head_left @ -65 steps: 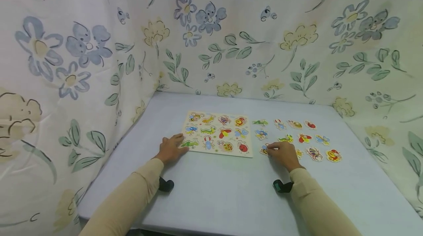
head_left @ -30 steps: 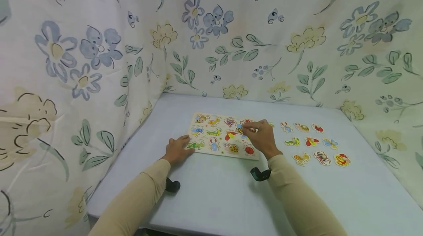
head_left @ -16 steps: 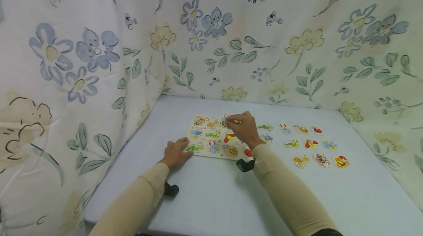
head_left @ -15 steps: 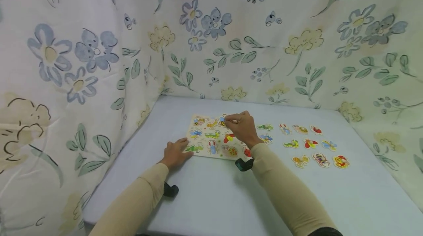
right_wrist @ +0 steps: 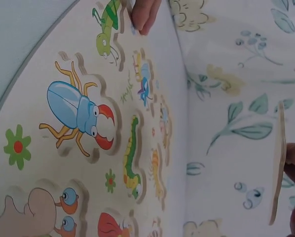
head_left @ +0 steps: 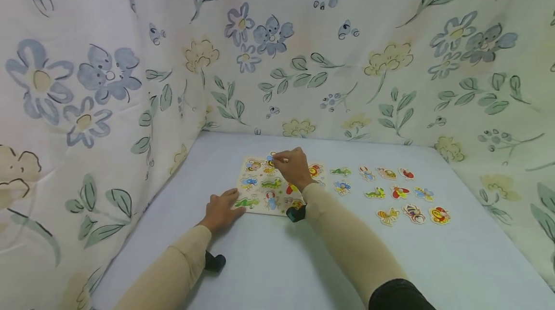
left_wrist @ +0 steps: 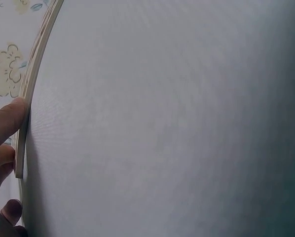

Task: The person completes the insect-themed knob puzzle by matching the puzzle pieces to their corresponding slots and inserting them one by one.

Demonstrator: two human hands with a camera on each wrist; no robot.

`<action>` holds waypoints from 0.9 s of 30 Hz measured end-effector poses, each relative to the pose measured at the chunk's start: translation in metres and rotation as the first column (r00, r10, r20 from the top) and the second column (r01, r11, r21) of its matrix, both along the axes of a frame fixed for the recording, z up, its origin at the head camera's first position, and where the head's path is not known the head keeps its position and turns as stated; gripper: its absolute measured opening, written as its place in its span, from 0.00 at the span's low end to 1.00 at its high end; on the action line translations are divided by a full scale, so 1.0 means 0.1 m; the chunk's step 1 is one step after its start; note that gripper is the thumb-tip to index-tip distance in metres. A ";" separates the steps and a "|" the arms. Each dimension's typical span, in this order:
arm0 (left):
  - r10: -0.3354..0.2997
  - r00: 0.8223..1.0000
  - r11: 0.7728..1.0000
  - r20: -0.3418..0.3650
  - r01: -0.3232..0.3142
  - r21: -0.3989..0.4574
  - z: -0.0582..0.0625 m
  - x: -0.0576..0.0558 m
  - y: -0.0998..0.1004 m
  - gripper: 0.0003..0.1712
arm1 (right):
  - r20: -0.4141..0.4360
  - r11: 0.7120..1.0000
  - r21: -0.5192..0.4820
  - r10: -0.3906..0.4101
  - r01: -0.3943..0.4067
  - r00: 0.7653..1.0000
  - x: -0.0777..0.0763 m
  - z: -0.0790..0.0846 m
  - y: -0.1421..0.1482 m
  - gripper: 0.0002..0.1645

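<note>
Head view: right hand (head_left: 295, 168) has carried a pinched puzzle piece (right_wrist: 277, 170) from the loose pieces (head_left: 392, 189) over to the board's (head_left: 260, 187) far row, so it's near fitting. Left hand (head_left: 221, 209) lies flat, still steadying the board's near corner.

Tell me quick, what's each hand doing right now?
Left hand: open, fingers resting flat on the puzzle board at its near corner.
Right hand: pinching a flat puzzle piece, held above the board's far edge.
</note>
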State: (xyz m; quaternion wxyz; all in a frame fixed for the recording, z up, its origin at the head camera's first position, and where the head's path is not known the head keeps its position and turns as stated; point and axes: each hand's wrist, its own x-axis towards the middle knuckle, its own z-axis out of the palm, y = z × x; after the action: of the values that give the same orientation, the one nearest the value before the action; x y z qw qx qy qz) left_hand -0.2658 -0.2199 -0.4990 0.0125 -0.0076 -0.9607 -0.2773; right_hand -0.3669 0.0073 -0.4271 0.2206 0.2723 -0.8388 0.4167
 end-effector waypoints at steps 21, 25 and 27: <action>0.027 1.000 0.997 0.010 -0.028 0.072 -0.04 0.06 0.02 0.36 | 0.154 0.999 0.001 0.035 -0.035 0.987 -0.34 -0.35 -0.44 0.07; 0.022 1.000 0.998 -0.006 -0.021 0.057 -0.05 0.08 0.03 0.35 | 0.171 0.999 0.040 0.009 -0.016 0.985 -0.44 -0.45 -0.52 0.07; 0.021 1.000 0.999 -0.010 -0.020 0.048 -0.07 0.08 0.04 0.35 | 0.210 0.998 0.061 -0.023 0.011 0.977 -0.49 -0.50 -0.55 0.06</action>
State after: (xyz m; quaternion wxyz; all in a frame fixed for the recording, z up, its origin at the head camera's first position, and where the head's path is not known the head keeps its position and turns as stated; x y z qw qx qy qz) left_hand -0.2577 -0.2162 -0.5057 0.0204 0.0012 -0.9536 -0.3002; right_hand -0.4157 -0.0482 -0.4767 0.1258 0.2257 -0.8718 0.4163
